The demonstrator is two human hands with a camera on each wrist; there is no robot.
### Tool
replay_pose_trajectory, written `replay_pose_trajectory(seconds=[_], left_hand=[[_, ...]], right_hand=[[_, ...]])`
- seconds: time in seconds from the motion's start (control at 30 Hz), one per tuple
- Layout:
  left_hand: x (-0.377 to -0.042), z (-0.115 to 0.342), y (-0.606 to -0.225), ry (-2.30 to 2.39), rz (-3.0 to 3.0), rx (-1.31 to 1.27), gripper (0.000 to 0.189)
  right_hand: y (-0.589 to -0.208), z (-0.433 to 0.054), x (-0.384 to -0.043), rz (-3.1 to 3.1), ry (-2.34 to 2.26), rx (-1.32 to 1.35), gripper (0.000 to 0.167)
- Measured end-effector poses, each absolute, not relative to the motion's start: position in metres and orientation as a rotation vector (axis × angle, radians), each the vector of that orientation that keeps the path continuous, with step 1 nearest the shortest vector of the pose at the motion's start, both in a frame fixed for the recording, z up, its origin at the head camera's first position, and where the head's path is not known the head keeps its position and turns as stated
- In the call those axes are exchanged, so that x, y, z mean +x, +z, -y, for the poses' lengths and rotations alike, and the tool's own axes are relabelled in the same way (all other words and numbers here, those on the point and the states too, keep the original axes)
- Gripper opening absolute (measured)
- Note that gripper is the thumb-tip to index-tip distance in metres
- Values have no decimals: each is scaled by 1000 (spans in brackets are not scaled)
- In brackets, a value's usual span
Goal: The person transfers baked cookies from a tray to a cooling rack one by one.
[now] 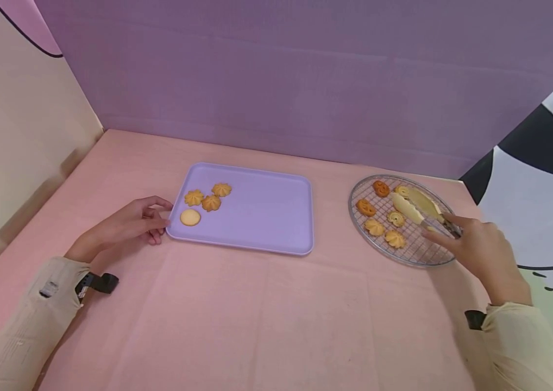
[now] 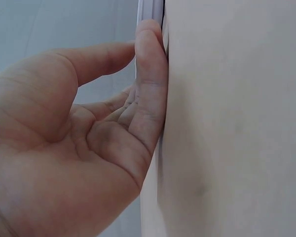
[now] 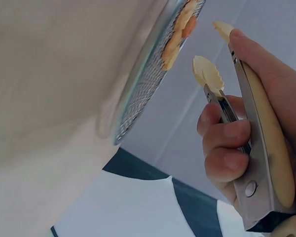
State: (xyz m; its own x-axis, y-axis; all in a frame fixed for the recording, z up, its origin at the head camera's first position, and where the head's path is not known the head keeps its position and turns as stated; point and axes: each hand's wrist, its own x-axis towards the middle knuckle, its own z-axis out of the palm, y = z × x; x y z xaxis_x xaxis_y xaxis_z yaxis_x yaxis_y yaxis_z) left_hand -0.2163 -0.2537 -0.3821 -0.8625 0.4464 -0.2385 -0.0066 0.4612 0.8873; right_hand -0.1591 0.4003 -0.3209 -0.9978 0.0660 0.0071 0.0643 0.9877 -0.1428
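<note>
In the head view, my left hand (image 1: 142, 220) touches the left edge of a lilac tray (image 1: 262, 217); its fingers look relaxed beside the rim in the left wrist view. On the tray's left side sit flower-shaped cookies (image 1: 194, 197) and one round pale cookie (image 1: 190, 218). My right hand (image 1: 484, 252) grips metal food tongs (image 3: 259, 163) with cream tips. Those tips are spread apart over a round wire rack (image 1: 423, 255), nothing visible between them. The rack bears brown pretzel-shaped cookies (image 1: 366, 207), a pale swirled cookie (image 1: 396, 219) and flower-shaped cookies (image 1: 395, 239).
A pink cloth (image 1: 257, 315) covers the table. Behind it rises a purple backdrop (image 1: 296, 92), with a pale panel (image 1: 17, 114) at left and a black-and-white patterned panel (image 1: 540, 201) at right. Pink cloth separates tray and rack.
</note>
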Motion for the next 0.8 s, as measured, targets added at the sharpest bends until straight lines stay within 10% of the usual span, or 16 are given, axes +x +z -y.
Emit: replay_pose_trajectory(seconds=[0.8], left_hand=[[-216,254,-382,1380,-2268,364,52]], right_hand=[[-305,-293,-150,2849,69,451,72]])
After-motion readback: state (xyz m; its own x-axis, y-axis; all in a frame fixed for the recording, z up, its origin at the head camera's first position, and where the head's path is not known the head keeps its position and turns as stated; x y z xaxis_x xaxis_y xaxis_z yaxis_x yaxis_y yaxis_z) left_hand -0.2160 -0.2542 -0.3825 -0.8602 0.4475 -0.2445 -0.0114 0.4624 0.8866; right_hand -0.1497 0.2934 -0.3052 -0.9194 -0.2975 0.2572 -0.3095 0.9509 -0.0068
